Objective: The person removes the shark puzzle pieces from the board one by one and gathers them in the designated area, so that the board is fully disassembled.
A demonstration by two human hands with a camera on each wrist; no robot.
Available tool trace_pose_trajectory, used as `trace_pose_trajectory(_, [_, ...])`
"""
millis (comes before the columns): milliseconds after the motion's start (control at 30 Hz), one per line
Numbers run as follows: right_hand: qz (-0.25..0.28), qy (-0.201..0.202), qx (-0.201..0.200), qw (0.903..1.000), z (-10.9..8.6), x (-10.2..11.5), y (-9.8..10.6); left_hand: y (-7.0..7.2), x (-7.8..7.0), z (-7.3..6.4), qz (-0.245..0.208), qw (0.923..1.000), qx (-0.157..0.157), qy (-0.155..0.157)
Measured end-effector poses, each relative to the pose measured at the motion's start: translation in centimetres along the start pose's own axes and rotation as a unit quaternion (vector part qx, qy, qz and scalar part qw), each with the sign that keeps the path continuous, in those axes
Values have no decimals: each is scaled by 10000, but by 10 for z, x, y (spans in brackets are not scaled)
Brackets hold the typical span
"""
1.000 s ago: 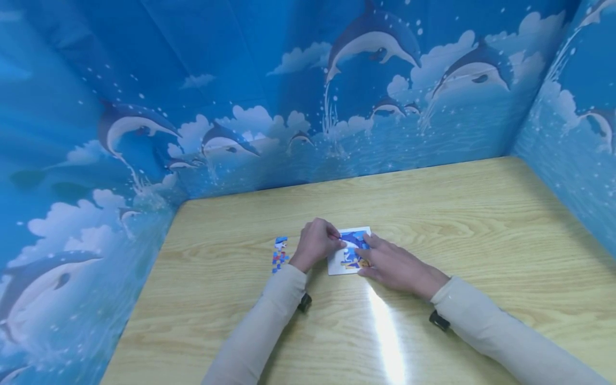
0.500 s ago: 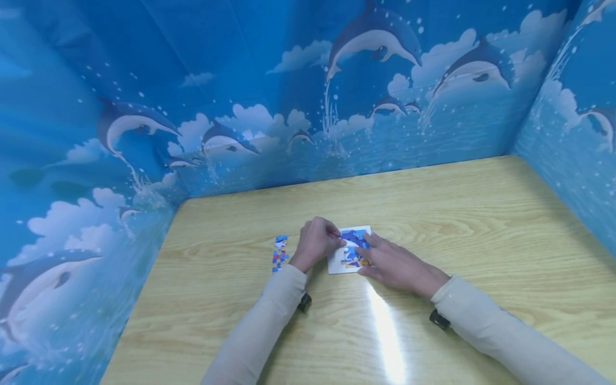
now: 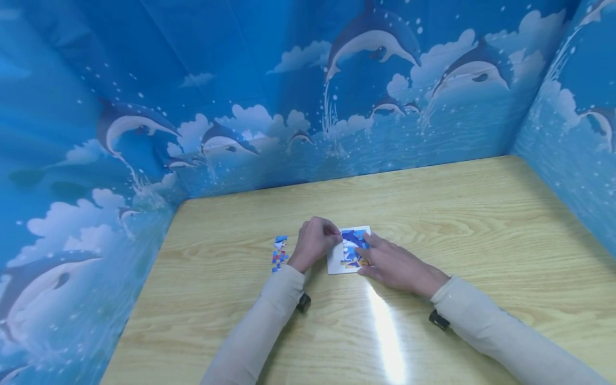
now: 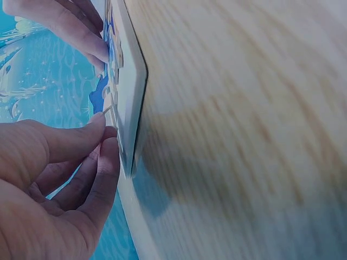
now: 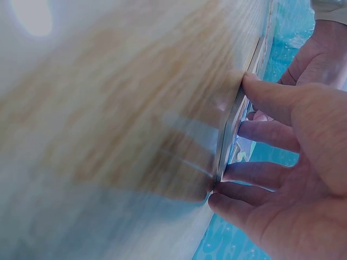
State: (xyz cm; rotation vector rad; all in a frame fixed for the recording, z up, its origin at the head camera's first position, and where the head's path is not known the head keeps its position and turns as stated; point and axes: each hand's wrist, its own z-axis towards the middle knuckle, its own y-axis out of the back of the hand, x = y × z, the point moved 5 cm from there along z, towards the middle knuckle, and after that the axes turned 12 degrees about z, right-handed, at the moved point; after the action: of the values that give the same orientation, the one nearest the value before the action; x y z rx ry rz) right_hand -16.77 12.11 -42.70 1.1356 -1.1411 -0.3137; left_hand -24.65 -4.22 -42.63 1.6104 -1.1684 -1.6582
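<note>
A jigsaw puzzle board (image 3: 334, 264) with a white border lies flat on the table; its picture shows a dolphin in blue, white and orange. My left hand (image 3: 315, 243) is at the board's left side, thumb and index finger pinching a thin puzzle piece (image 4: 107, 110) over it in the left wrist view. My right hand (image 3: 397, 266) rests on the board's right side. In the right wrist view its thumb touches the board's edge, and its fairly straight fingers lie on and along the board, hiding part of the picture.
Left of my left hand, several loose puzzle pieces (image 3: 279, 254) lie close together on the wood-grain table (image 3: 216, 310), partly hidden by the hand. A blue curtain (image 3: 269, 107) printed with dolphins stands behind the table and along its sides.
My left fingertips have drawn back slightly to the left, uncovering more of the picture's left edge. The right hand has stayed in place on the board.
</note>
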Motion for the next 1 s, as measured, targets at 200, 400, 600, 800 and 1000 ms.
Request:
trace_pose_trajectory(200, [-19,34,-5,10000,0,0,0,2,0,-1,-117,9999,9,-15])
trace_pose_trajectory(400, [-37,72,-16,10000,0,-1,0,5,1,-1,-159,9999,-10,-23])
trace_pose_trajectory(600, [-13,106,-39,9999,0,-1,0,8,8,-1,-176,9998,-7,75])
trace_pose_trajectory(800, [13,102,-33,9999,0,-1,0,13,16,-2,-144,9997,-82,153])
trace_pose_trajectory(1000, [37,149,-60,9999,-1,-1,0,20,26,-5,-171,9996,-167,175])
